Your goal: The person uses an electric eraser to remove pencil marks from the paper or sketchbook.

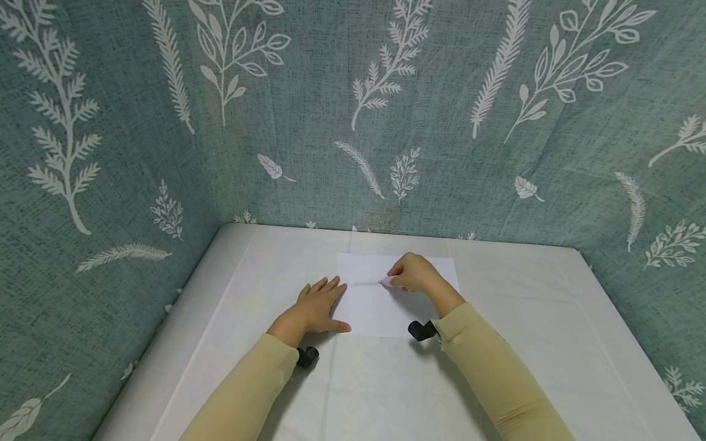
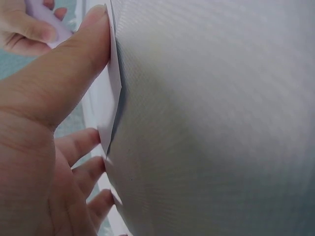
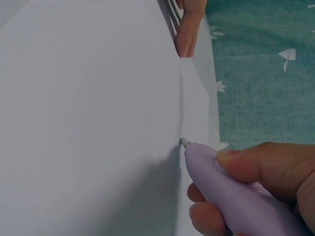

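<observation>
A white sheet of paper (image 1: pixel 369 315) lies on the covered table. My left hand (image 1: pixel 315 309) rests at its left side with the fingers spread, the thumb over the lower left edge. In the left wrist view the paper's edge (image 2: pixel 114 88) lifts slightly by that thumb. My right hand (image 1: pixel 416 274) pinches a thick lavender correction pen (image 3: pixel 231 194) between thumb and fingers. Its small metal tip (image 3: pixel 184 142) is down at the sheet, at the end of a faint grey line (image 3: pixel 181 98). From above, this line (image 1: pixel 364 283) runs leftward from the tip across the paper.
A white cloth (image 1: pixel 524 318) covers the table, with light creases. Green leaf-patterned fabric (image 1: pixel 342 122) stands behind it and along both sides. A black wrist camera (image 1: pixel 421 331) on the right wrist overlaps the sheet's lower edge; another black camera (image 1: pixel 307 357) sits under the left wrist.
</observation>
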A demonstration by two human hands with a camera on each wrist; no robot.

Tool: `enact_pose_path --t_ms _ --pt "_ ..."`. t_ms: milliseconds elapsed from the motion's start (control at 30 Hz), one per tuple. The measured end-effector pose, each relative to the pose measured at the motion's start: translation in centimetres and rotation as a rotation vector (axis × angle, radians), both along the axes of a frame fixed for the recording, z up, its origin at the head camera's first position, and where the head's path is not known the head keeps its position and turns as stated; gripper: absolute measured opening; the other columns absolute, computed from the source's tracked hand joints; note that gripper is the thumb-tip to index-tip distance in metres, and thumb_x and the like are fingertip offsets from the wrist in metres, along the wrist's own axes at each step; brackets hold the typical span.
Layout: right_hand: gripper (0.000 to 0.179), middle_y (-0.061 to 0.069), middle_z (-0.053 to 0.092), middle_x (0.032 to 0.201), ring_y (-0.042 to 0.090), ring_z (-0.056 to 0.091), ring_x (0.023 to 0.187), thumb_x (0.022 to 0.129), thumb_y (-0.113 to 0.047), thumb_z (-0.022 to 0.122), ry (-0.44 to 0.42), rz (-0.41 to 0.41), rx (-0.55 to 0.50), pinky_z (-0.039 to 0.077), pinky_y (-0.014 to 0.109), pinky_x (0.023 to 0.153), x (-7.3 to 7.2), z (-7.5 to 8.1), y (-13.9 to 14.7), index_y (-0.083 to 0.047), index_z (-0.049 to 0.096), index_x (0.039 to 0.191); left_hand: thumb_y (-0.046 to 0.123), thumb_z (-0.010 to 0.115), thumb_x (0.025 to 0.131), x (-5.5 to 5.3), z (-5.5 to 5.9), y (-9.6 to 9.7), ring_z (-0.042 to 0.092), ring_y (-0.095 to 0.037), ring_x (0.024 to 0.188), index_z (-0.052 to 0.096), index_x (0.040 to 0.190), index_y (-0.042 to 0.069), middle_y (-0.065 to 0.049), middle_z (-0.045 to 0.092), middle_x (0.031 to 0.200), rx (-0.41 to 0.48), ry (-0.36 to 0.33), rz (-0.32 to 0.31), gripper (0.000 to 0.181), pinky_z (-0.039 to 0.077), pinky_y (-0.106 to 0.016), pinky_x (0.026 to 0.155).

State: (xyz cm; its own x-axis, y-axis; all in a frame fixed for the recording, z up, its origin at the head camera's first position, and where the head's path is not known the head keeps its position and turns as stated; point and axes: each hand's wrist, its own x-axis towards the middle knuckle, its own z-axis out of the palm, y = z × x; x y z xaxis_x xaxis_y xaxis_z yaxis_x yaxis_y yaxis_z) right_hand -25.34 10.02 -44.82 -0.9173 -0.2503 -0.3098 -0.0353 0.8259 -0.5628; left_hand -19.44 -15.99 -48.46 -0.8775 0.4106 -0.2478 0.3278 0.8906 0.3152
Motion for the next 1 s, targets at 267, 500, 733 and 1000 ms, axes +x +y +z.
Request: enact_pose_path --t_ms 267,500,733,1000 --pt "0.02 0.002 0.073 0.089 0.016 0.066 0.066 0.09 -0.019 0.077 -0.02 0.013 -0.002 0.054 0.031 0.058 0.24 0.36 -0.08 -0.01 0.079 0.107 0.059 0.078 0.079 -0.03 -0.03 0.02 0.012 -0.034 0.153 0.033 0.158 0.016 -0.008 0.019 0.166 0.003 -0.005 0.008 0.101 0.011 -0.059 0.119" --pt "0.021 0.0 0.073 0.087 0.015 0.066 0.066 0.09 -0.019 0.076 0.002 -0.005 -0.003 0.053 0.03 0.058 0.09 0.17 -0.13 -0.011 0.079 0.109 0.058 0.079 0.079 0.08 0.06 -0.08 0.013 -0.035 0.152 0.034 0.158 0.015 -0.009 0.02 0.166 0.031 -0.007 0.001 0.101 0.011 -0.06 0.119" --pt "0.019 0.001 0.073 0.086 0.016 0.067 0.064 0.089 -0.019 0.078 -0.007 0.024 -0.004 0.054 0.031 0.058 0.28 0.43 -0.19 -0.01 0.079 0.105 0.059 0.077 0.079 0.06 0.1 -0.08 0.013 -0.035 0.152 0.034 0.158 0.015 -0.009 0.02 0.166 0.028 0.001 -0.003 0.1 0.011 -0.06 0.119" --pt "0.021 0.001 0.074 0.088 0.015 0.067 0.065 0.089 -0.022 0.078 0.001 0.008 -0.014 0.054 0.031 0.058 0.14 0.13 -0.32 -0.011 0.079 0.106 0.059 0.078 0.079 0.0 0.03 -0.08 0.013 -0.035 0.152 0.033 0.158 0.016 -0.009 0.02 0.166 0.018 0.002 -0.004 0.1 0.012 -0.06 0.119"
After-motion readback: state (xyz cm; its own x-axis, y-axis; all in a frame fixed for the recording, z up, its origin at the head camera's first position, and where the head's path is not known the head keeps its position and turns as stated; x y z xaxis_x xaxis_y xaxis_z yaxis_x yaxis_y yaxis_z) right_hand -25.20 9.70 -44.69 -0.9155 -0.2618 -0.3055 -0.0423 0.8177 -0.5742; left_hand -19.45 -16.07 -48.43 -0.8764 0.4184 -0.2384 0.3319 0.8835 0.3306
